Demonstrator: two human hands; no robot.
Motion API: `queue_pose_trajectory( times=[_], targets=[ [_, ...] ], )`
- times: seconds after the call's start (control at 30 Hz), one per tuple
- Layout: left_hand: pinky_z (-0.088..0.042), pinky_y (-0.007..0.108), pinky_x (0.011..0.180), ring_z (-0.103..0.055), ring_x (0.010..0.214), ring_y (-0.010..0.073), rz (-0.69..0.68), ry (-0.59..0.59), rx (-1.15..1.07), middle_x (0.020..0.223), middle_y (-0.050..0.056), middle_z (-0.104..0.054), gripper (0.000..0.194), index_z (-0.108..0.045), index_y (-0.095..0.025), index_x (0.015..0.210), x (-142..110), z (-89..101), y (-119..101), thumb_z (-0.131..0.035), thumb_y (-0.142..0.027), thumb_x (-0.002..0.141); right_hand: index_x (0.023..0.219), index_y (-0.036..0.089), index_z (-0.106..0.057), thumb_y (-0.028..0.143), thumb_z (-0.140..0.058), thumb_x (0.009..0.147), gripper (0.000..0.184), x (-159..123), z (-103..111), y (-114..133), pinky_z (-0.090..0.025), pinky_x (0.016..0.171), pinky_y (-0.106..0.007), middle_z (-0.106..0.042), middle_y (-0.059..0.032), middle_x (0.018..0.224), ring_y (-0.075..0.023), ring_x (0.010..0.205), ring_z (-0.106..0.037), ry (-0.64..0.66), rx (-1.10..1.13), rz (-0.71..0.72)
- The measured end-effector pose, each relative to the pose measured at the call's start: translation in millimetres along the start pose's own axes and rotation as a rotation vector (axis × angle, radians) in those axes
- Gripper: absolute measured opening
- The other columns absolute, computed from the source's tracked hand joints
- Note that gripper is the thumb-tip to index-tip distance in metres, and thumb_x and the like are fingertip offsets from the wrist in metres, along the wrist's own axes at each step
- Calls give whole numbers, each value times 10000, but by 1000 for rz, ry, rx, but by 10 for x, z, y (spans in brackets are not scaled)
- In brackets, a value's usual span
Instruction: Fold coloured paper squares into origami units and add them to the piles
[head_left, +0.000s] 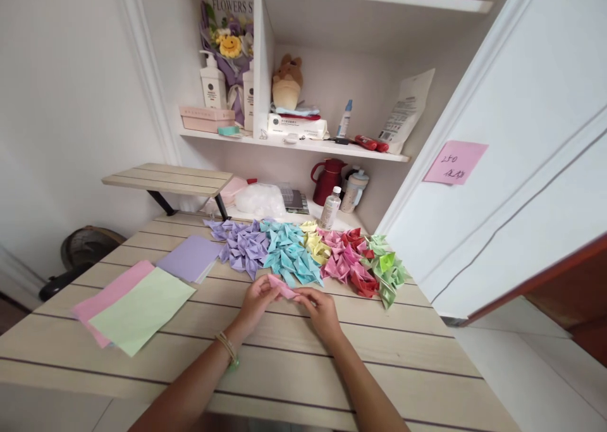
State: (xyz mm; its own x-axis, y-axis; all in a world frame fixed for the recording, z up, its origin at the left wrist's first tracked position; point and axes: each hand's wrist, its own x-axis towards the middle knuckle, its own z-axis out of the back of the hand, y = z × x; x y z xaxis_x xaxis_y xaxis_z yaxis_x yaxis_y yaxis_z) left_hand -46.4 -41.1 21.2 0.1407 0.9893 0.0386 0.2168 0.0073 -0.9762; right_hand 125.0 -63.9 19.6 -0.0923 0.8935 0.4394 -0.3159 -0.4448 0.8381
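A small folded pink paper [281,286] is held between my two hands, above the slatted table [294,350]. My left hand [256,300] pinches its left end, with fingers closed on it. At the opposite end, my right hand [321,310] grips the right tip between thumb and fingers. Just beyond lie heaps of folded paper pieces: purple ones [244,245], blue ones [290,255], yellow ones [315,242], pink ones [342,258], red ones [365,280] and green ones [389,271].
Left of my hands lie flat green sheets [145,312], pink sheets [111,296] and purple sheets [190,257]. A small raised shelf [168,178] stands at the table's back left. Behind the heaps are a clear bottle [331,209] and a red jug [327,182].
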Motion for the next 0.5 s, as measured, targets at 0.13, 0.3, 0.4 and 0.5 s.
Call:
queue_pose_trajectory(
  times=[0.13,0.3,0.4,0.5],
  targets=[
    [-515,360,784,-671,881,233,21,44,-102,1089,145,-663,566,-533,-172,1115,13,-3,28,-723,-420,642,870,214,-684,357,-497,853,237,37,234,-41,-509,750,-361,-709,-73,851,-224,767,-649,-188,-169,32],
    [-533,356,715,-694,782,230,12,79,-67,1068,166,-659,541,-540,-168,1082,69,11,123,-698,-463,657,994,184,-667,367,-495,846,292,168,627,-118,-427,880,-498,-580,-152,1153,-307,1055,-533,-462,-671,93],
    [-537,319,642,-695,694,204,-26,54,-30,979,145,-684,474,-551,-159,1055,90,-14,187,-673,-440,694,1016,195,-663,346,-530,825,277,196,505,-43,-384,918,-540,-464,-153,1289,-335,1156,-440,-391,-793,171],
    [-536,314,579,-683,640,208,-94,6,26,859,109,-699,346,-589,-160,964,99,-57,232,-627,-418,737,1064,223,-638,275,-502,845,263,244,33,184,-432,903,-466,-491,-129,1262,-287,1123,-481,-173,-694,270]
  ],
)
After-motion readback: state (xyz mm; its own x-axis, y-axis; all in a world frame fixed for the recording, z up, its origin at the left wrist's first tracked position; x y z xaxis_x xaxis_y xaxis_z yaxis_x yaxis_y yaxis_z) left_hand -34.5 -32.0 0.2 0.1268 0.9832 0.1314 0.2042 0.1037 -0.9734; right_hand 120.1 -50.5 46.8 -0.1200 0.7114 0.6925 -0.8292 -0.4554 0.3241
